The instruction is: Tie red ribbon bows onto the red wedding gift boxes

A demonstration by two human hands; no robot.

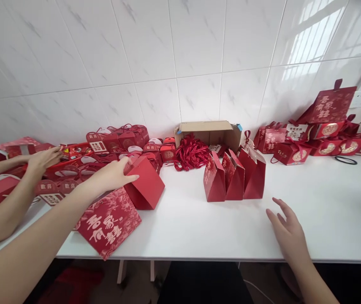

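My left hand [114, 174] grips the top of a plain-sided red gift box [147, 183], thumb in front and the other fingers partly hidden behind it. Under my wrist a floral red gift box [109, 223] with white lettering leans at a tilt near the table's front edge; whether it is held too I cannot tell. Over the right part of the table my right hand [288, 234] hangs open and holds nothing. Nearest to it stand three upright red gift boxes [234, 177] side by side, narrowing toward their tops.
Behind the three boxes, an open cardboard carton [205, 126] spills dark red ribbons [192, 153]. Finished-looking red boxes [321, 139] are piled at the right, with a black loop [346, 160] beside them. At left, a co-worker's hand [45, 159] reaches into a red basket [53, 169] of wrapped sweets.
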